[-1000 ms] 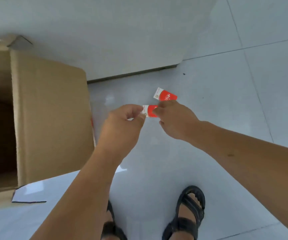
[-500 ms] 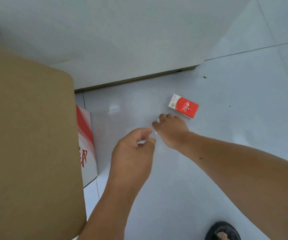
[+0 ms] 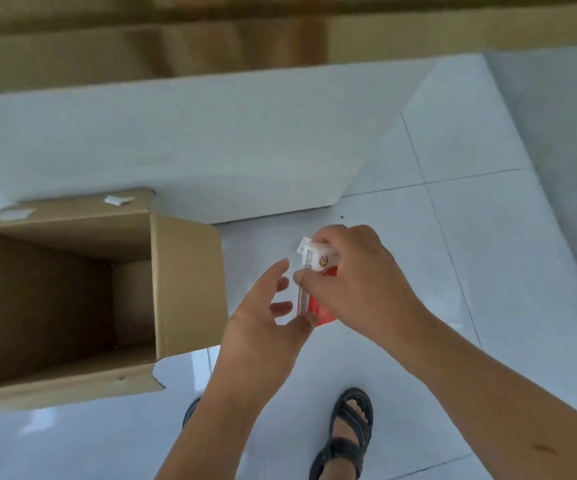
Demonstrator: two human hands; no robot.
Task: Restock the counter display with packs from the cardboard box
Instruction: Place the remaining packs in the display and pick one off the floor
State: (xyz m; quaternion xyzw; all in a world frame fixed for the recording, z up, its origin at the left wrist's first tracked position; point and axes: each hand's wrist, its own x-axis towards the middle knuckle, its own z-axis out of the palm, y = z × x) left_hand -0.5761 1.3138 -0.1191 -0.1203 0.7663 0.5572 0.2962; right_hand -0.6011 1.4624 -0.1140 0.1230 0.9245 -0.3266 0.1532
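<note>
— Brown corrugated cardboard box (image 3: 186, 282) stands open at the left. Its inside is dark, so any stock cannot be made out.

— And the hands?

— The left hand (image 3: 262, 327) is spread, just beside the small red-and-white pack (image 3: 318, 261). The pack's long axis runs up the frame, white end uppermost. The right hand (image 3: 359, 282) pinches it and hides much of it.

— The display?

— Out of view, likely above the white counter front (image 3: 176, 140).

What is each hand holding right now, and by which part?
The right hand grips the red-and-white pack around its white upper end. The left hand holds nothing; it is open, with its thumb by the pack's red lower corner.
</note>
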